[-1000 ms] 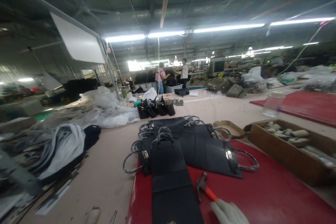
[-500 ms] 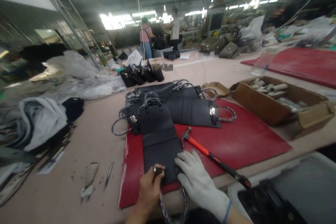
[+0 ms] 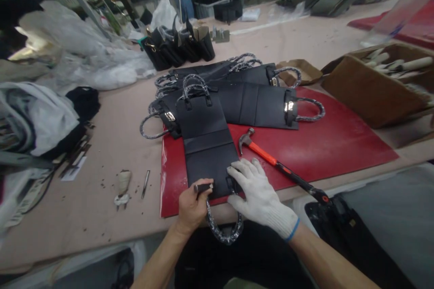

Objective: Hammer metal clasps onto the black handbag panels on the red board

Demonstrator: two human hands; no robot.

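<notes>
The bag panel point(image 3: 206, 144) lies flat and unfolded on the left part of the red mat point(image 3: 339, 144). Its near end reaches the mat's front edge, where a wrapped handle point(image 3: 224, 231) hangs over. The bare left hand point(image 3: 191, 205) is closed around a short dark tool point(image 3: 203, 187) set at that near end. The gloved right hand point(image 3: 257, 194) lies just right of it, fingers spread wide and flat on the panel.

The work on this end looks underway rather than done. The far end already carries its loop, and the hammer point(image 3: 271, 160) lies untouched on the mat, right of the panel. At the mat's back sits a pile point(image 3: 254, 101) of like panels; which are finished I cannot tell. Right of the mat stands a box point(image 3: 369, 95). Left of it a spike point(image 3: 145, 184) lies on the table point(image 3: 101, 216).
</notes>
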